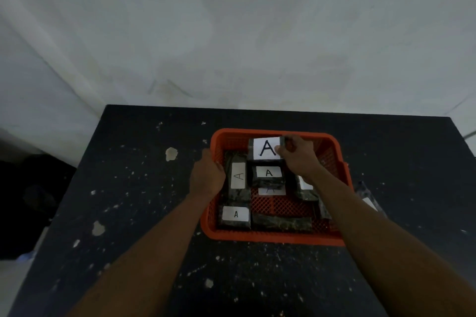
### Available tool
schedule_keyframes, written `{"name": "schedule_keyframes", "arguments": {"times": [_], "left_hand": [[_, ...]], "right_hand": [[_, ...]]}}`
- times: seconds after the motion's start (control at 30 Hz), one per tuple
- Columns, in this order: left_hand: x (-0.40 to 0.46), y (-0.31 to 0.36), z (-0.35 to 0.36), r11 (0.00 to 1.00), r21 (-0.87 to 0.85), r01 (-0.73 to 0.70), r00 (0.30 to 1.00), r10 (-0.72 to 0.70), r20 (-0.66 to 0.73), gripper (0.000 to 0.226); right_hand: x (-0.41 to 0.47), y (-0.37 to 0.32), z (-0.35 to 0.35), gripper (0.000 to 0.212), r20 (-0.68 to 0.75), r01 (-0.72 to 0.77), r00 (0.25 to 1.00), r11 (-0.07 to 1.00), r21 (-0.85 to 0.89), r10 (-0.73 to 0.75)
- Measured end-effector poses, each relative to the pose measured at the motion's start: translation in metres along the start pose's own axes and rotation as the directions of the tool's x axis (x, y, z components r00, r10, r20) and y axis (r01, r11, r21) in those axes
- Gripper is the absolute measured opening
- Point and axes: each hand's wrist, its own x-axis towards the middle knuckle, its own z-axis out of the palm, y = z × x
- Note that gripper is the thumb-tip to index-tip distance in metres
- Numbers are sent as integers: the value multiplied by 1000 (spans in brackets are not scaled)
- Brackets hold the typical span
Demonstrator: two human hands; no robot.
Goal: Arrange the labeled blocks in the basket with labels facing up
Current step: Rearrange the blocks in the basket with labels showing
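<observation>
An orange mesh basket [273,237] stands on a dark table and holds several dark blocks with white "A" labels. My right hand [298,156] grips a large-labeled block [265,148] at the basket's far side, its label facing up. My left hand [207,174] holds the basket's left wall. A long block [238,175] lies along the left side, a smaller one [268,173] sits in the middle, and another [235,214] is at the near left corner. A dark block [282,222] at the near side shows no label. My right forearm hides part of a block [306,189] on the right.
The black table [144,188] is speckled with pale paint marks and ends against a white wall at the back. Another labeled block [369,201] lies on the table just right of the basket, partly hidden by my right arm.
</observation>
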Motion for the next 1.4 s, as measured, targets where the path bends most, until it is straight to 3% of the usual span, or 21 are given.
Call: {"name": "schedule_keyframes", "arguments": {"times": [0.1, 0.3, 0.6, 0.67, 0.77, 0.83, 0.93, 1.0, 1.1, 1.2, 1.4], "left_hand": [[1, 1, 1, 1000, 8, 1, 1000, -1, -6, 7], [1, 1, 1, 1000, 18, 5, 1000, -4, -15, 6], [0, 2, 0, 1000, 21, 23, 1000, -23, 0, 8], [-1, 3, 0, 999, 20, 29, 1000, -29, -1, 17], [-3, 4, 0, 1000, 12, 18, 999, -17, -49, 51], [-6, 5, 1, 996, 80, -42, 990, 52, -132, 59], [-10, 8, -1, 942, 292, -164, 942, 238, -238, 52], [-13, 12, 0, 893, 366, -260, 903, 360, -236, 41], [-21, 28, 4, 854, 346, -389, 864, 468, -184, 23], [-28, 54, 18, 816, 275, -509, 832, 548, -87, 12], [-36, 101, 64, 755, 154, -638, 770, 624, 130, 14]], "right_hand": [[3, 1, 6, 28, -22, 2, 1000, 994, -113, -5], [2, 0, 18, 50, -89, -58, 995, 985, -165, 44], [4, -4, 21, 50, -89, -81, 995, 917, -390, 51], [2, -3, 15, 41, -119, -66, 993, 931, -360, 24], [-6, 0, 0, 21, -199, -7, 979, 963, -269, -48], [-14, 5, -12, 15, -261, 28, 962, 977, -213, -84], [-31, 18, -32, 18, -392, 54, 911, 979, -197, -129], [-42, 30, -45, 22, -484, 9, 867, 977, -215, -115], [-60, 47, -57, 28, -571, -99, 821, 981, -166, -14], [-74, 64, -62, 35, -538, -174, 838, 979, -106, 91], [-85, 86, -56, 41, -382, -224, 906, 972, -64, 183]]}}
